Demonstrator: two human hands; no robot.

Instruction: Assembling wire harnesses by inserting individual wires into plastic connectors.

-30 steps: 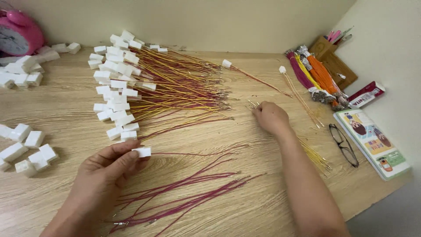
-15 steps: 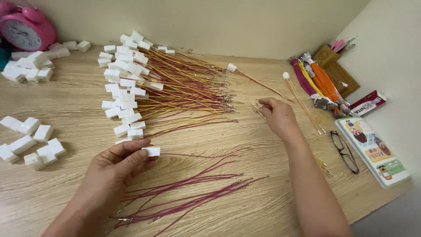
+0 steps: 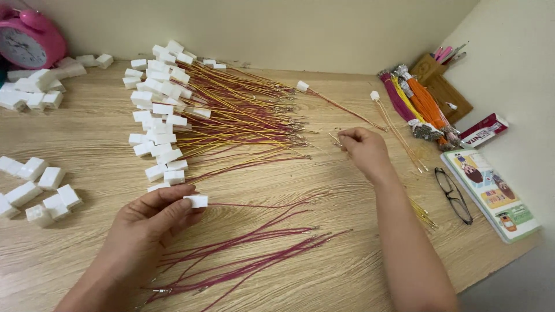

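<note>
1. Nearest the camera, loose maroon wires [image 3: 248, 254] lay fanned on the counter [image 3: 92, 271], none with a plug on; judged as stock not yet worked.
2. Left hand [image 3: 147, 228] sat just above them. Its fingers [image 3: 173, 199] were clamped on a white plug [image 3: 198, 201], thumb under and forefinger over. One maroon lead ran from the plug off to the right.
3. To the far left, bare white plugs [image 3: 40, 193] lay in a small heap, well apart from the hand; more stock, no wires in them.
4. Mid counter, right hand [image 3: 361, 147] rested palm down. Its fingers were drawn together at the tips on what looked like a thin wire [image 3: 335, 138]; too fine to tell for certain.
5. Just left of that hand lay the finished pile [image 3: 191, 115]: many white plugs in a column, with maroon and yellow leads trailing right. A large share seemed done.
6. Beyond the right hand, two single wired plugs [image 3: 302, 86] lay apart from the pile.
7. Farthest back: more bare plugs [image 3: 34, 92] beside a pink clock [image 3: 32, 40], and tied wire bundles [image 3: 416, 107] at the right wall. Plenty was left, by that stock.
</note>
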